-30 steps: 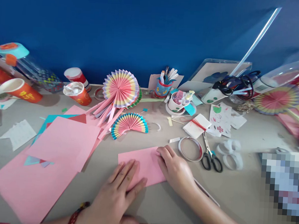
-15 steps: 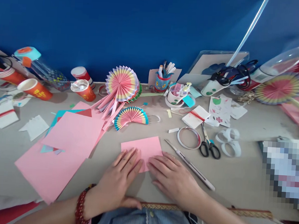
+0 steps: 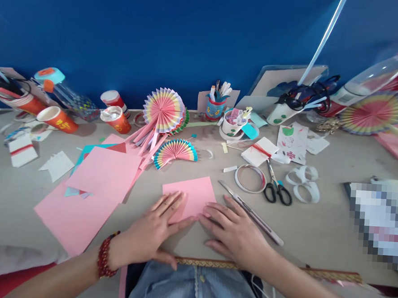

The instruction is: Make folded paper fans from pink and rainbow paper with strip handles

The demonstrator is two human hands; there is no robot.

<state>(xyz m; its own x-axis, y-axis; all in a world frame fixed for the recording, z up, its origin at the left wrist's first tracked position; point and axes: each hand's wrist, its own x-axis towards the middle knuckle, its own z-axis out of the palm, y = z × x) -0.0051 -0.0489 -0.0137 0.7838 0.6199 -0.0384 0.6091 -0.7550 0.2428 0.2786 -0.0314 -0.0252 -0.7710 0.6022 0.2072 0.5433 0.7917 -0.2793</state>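
One pink paper sheet [image 3: 195,194], plain, four-sided, lies flat, partly under left hand [image 3: 150,229] and right hand [image 3: 232,229], both outstretched, gripping nothing.

Left hand [image 3: 146,233]: open table [image 3: 130,214] toward paper stack [image 3: 106,170].
Right hand [image 3: 234,232]: knife [image 3: 253,216] just beside, then tape [image 3: 249,190], scissors [image 3: 277,183].
Pink sheet [image 3: 196,194]: gap ahead, then folded fan [image 3: 177,151].

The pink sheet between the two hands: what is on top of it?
On the pink sheet, the left hand covers part of the left side, and the right hand the lower right corner. Bare pink shows between; the paper beneath them cannot be seen.
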